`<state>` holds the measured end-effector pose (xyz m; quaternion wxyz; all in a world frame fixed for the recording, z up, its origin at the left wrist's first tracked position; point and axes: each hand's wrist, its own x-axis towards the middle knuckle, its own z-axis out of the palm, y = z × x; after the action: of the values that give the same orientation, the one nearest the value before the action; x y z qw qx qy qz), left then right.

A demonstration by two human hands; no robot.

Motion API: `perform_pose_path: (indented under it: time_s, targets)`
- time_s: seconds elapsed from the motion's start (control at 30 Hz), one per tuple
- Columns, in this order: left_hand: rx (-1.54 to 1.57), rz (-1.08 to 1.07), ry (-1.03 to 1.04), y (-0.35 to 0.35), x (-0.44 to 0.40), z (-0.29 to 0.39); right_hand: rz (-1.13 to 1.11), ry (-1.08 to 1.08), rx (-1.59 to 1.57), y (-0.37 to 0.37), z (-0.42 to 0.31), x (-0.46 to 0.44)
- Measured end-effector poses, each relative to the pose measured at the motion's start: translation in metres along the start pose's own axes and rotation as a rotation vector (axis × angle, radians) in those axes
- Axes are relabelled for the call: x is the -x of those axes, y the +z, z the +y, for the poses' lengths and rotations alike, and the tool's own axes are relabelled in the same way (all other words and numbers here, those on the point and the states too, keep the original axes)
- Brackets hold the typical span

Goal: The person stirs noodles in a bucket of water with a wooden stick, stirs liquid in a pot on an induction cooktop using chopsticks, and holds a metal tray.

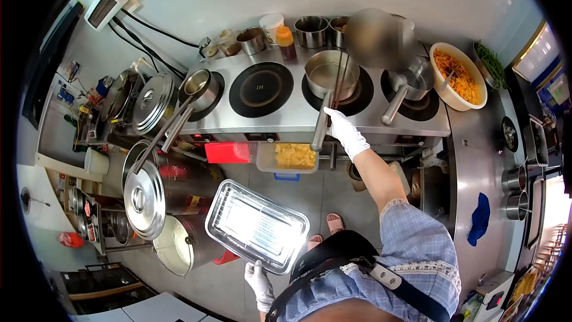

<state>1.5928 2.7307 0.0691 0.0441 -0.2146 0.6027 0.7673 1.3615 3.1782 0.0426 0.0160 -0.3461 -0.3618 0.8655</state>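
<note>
My left hand [258,281], in a white glove, grips the near edge of a clear plastic tray [257,226], which is tilted and shines with reflected light. My gloved right hand [347,133] is closed around a pair of long dark chopsticks [339,80]. Their tips reach over a saucepan [331,70] on one of the round hobs, and its handle [322,124] runs just left of that hand. Whether the chopstick tips touch the pan's contents cannot be told.
Another saucepan [417,77] stands to the right, beside a white tub of orange shreds [457,77]. A sauce bottle [286,43] and metal pots line the back. Under the counter edge sits a container of yellow pieces [295,156]. Large lidded pots [145,200] stand left.
</note>
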Motion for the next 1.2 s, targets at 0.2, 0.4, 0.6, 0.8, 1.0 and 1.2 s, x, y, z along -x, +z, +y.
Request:
perform_pose_path:
  time_s: [0.2, 0.4, 0.6, 0.8, 1.0, 1.2]
  targets:
    - [-0.037, 0.038, -0.05, 0.013, 0.001, -0.004, 0.08, -0.021, -0.04, -0.02, 0.006, -0.014]
    - [-0.045, 0.005, -0.043, 0.021, -0.007, -0.009, 0.058, 0.005, -0.178, -0.034, -0.006, 0.008]
    - [-0.022, -0.015, -0.027, 0.033, -0.007, -0.003, 0.078, -0.024, -0.068, -0.074, -0.022, 0.026]
    - [-0.09, 0.038, -0.04, 0.039, -0.009, -0.001, 0.085, -0.033, 0.014, -0.088, -0.037, 0.047]
    - [-0.129, 0.037, -0.024, 0.044, -0.008, -0.001, -0.063, -0.063, -0.098, -0.099, -0.029, 0.045]
    - [-0.13, 0.056, -0.019, 0.041, -0.001, -0.006, -0.11, -0.139, -0.135, -0.107, -0.023, 0.049]
